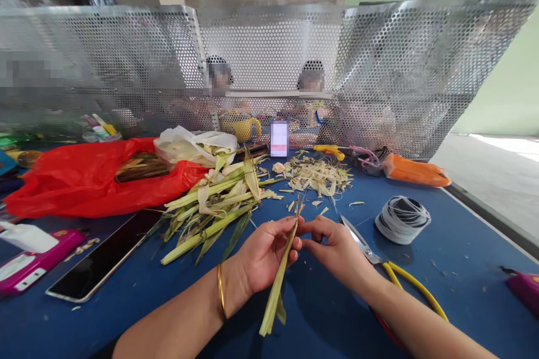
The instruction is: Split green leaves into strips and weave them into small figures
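Observation:
A folded, pale green-yellow corn husk (278,286) is gripped by my left hand (265,255), its wide end pointing down toward me and its frayed brown tip upward. Close against the husk's upper part, my right hand (339,249) pinches thumb and forefinger together; what lies between them is too small to make out. Scissors with yellow handles (393,269) lie partly under my right forearm, blades slightly apart. To the right stands a spool of white thread (403,220). Left of my hands is a heap of corn husks (210,230).
Husk scraps (318,175) lie behind my hands. A red plastic bag (92,179), a dark phone (107,258) and a magenta power strip (42,269) are at left. An orange packet (415,171) lies back right. Beyond a perforated metal screen (269,39) sit two people.

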A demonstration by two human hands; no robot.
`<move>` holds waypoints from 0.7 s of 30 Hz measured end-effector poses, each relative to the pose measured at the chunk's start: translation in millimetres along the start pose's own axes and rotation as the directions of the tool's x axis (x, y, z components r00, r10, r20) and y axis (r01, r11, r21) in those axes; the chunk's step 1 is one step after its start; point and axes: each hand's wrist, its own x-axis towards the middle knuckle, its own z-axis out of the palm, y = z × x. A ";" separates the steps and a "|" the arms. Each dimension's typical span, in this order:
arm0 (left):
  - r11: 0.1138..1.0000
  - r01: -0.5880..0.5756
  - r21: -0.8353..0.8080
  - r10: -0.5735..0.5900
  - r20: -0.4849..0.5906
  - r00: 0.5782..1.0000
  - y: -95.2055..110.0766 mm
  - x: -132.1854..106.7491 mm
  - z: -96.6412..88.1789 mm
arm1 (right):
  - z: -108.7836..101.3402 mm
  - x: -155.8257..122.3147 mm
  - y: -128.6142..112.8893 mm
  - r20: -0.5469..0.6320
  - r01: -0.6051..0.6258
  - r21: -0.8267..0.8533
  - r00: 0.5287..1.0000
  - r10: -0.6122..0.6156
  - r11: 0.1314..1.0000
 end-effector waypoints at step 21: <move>0.998 -0.046 0.032 0.047 -0.037 0.998 -1.2 2.0 -1.2 | -6.9 5.9 11.2 -0.114 -0.103 0.027 0.988 0.106 0.994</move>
